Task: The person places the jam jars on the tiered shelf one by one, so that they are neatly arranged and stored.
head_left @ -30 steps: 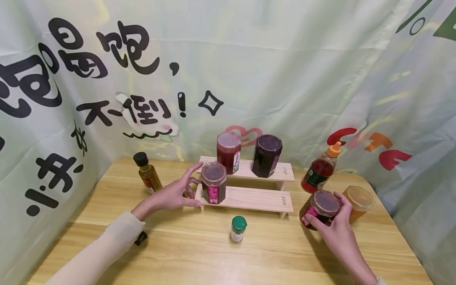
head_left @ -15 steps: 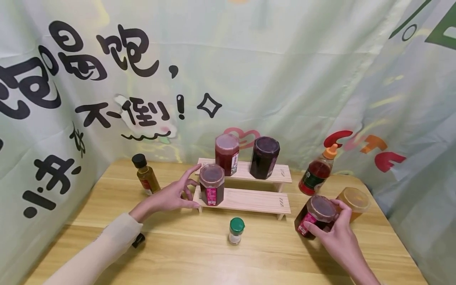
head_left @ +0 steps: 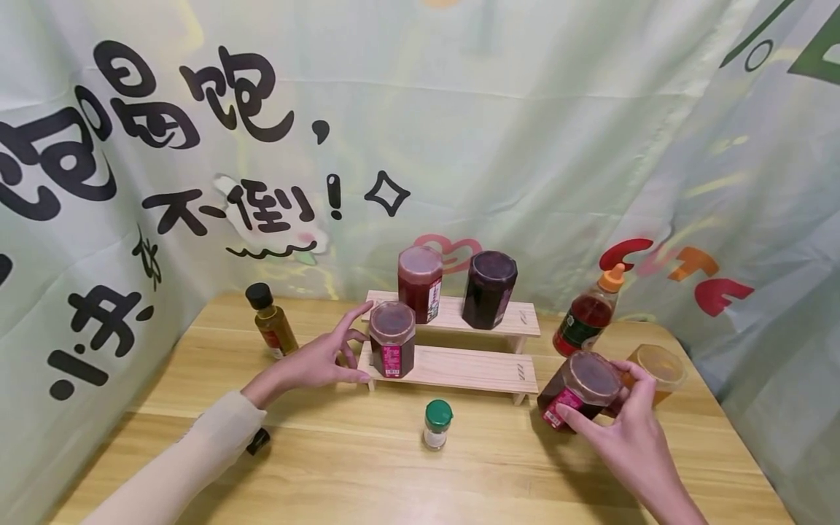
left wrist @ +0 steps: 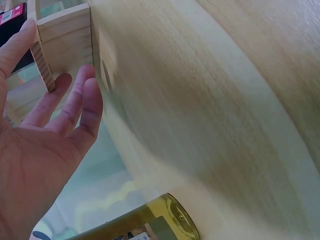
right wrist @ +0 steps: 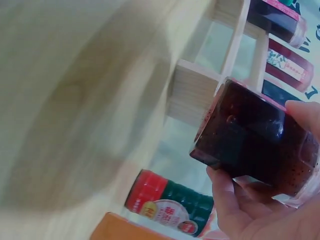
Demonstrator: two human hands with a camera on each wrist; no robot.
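My right hand [head_left: 626, 430] grips a dark jam jar [head_left: 577, 390] with a pink label and a pale lid, thumb on its label side. The jar is tilted and held above the table right of the wooden two-step rack [head_left: 472, 367]; its dark base shows in the right wrist view. At the rack's left end, my left hand [head_left: 321, 359] has its fingers spread, fingertips right at the wood [left wrist: 65, 37]. A similar pink-labelled jar [head_left: 391, 343] stands on the lower step beside those fingers. On the upper step are a red jar [head_left: 420, 286] and a very dark jar [head_left: 489, 292].
A green-capped shaker [head_left: 437, 424] stands in front of the rack. An oil bottle [head_left: 271, 321] is behind my left forearm, with a small black object [head_left: 259, 441] near the sleeve. A red sauce bottle [head_left: 586, 317] and an amber jar [head_left: 659, 368] stand at right. Printed cloth hangs behind.
My right hand has brought the jam jar slightly leftward toward the rack, and the jar is more tilted. My left hand stays at the rack's end.
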